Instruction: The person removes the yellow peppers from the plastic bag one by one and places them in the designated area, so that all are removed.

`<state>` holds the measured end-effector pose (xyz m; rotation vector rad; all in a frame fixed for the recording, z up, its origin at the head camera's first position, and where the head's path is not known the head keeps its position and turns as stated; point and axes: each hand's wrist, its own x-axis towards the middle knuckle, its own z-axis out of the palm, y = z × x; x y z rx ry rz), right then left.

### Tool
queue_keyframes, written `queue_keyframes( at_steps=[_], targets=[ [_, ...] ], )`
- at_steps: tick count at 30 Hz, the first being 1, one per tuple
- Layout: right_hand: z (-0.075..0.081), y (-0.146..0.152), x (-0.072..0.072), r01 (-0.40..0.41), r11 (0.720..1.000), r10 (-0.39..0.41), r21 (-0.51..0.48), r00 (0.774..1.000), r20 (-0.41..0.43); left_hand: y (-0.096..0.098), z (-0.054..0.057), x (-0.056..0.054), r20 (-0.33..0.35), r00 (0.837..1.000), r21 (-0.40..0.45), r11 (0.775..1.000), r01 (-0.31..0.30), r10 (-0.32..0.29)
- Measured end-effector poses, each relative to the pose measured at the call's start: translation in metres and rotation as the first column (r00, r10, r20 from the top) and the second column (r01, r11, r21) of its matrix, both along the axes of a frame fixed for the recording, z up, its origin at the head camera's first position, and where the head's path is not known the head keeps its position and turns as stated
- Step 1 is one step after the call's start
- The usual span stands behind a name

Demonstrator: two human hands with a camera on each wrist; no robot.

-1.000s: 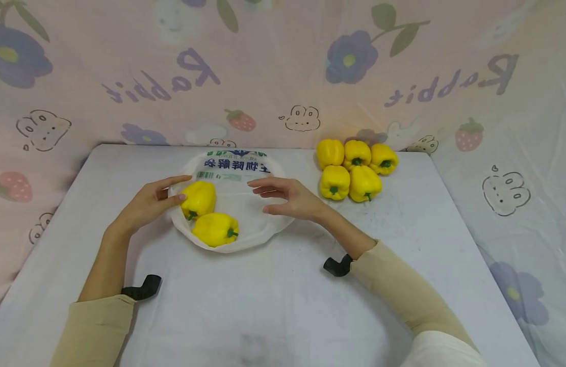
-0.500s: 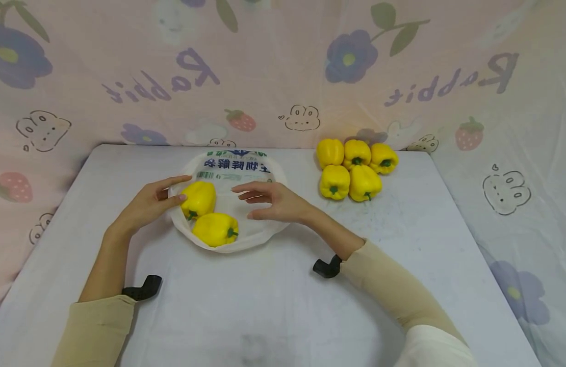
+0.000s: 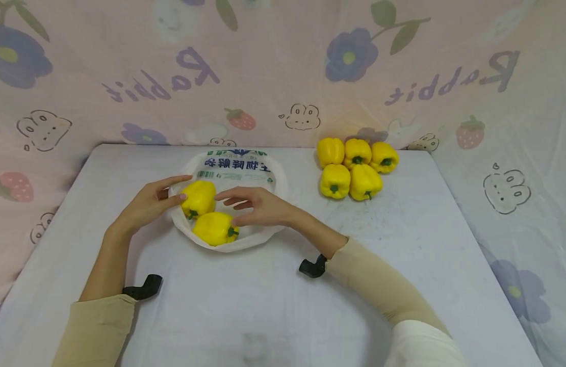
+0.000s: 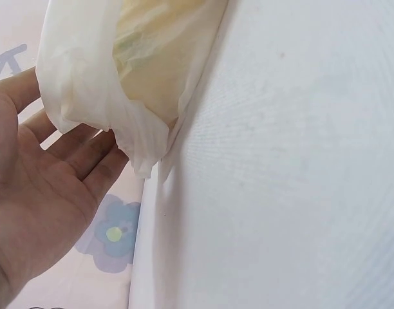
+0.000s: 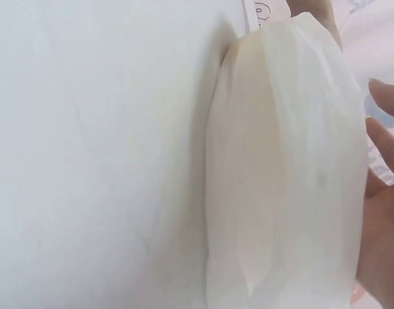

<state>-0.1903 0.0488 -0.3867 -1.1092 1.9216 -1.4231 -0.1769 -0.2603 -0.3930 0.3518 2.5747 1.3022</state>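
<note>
A white plastic bag (image 3: 239,164) with printed characters lies spread open on the table. Inside it, at the left, are two yellow bell peppers: an upper pepper (image 3: 201,193) and a lower pepper (image 3: 213,228) on its side, green stem to the right. At the bag's left rim my left hand (image 3: 149,201) holds the plastic, thumb inside beside the upper pepper and fingers outside; the left wrist view shows those fingers behind the bag wall (image 4: 81,77). My right hand (image 3: 262,206) hovers over the bag, fingers extended and parted, thumb tip by the lower pepper's stem. Whether it touches is unclear.
Several more yellow bell peppers (image 3: 356,171) sit clustered at the table's back right. A white cloth covers the table (image 3: 228,306). Behind it hangs a pink printed curtain (image 3: 264,61). A black fitting (image 3: 312,266) shows at the right wrist, another (image 3: 145,288) at the left.
My right hand has moved left and slightly down across the bag, up to the two peppers. The left hand, bag and peppers have stayed in place.
</note>
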Motion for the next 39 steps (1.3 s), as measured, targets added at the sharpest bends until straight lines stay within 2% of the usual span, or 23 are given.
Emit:
queue_keyframes(
  at_steps=[6,21,26,34,39],
  targets=[
    [-0.002,-0.01,0.001,-0.009,0.997,0.01,0.076,1.0,-0.013,0.001,0.0,-0.001,0.012,1.0,0.002,1.0,0.005,-0.005],
    [-0.011,-0.022,0.005,-0.022,0.987,0.029,0.16,0.999,-0.043,0.0,0.001,0.001,-0.006,1.0,-0.023,1.0,-0.008,0.007],
    [-0.012,-0.022,0.007,-0.022,0.982,0.032,0.19,0.998,-0.051,0.0,0.0,0.0,0.003,1.0,-0.008,1.0,-0.002,0.002],
    [-0.011,-0.021,0.008,-0.029,0.957,0.053,0.29,0.996,-0.074,-0.001,-0.001,0.001,0.022,1.0,-0.013,1.0,-0.006,0.006],
    [-0.013,-0.022,0.008,-0.032,0.95,0.065,0.311,0.993,-0.098,0.0,-0.002,0.001,0.012,1.0,-0.005,1.0,-0.003,0.003]
  ],
)
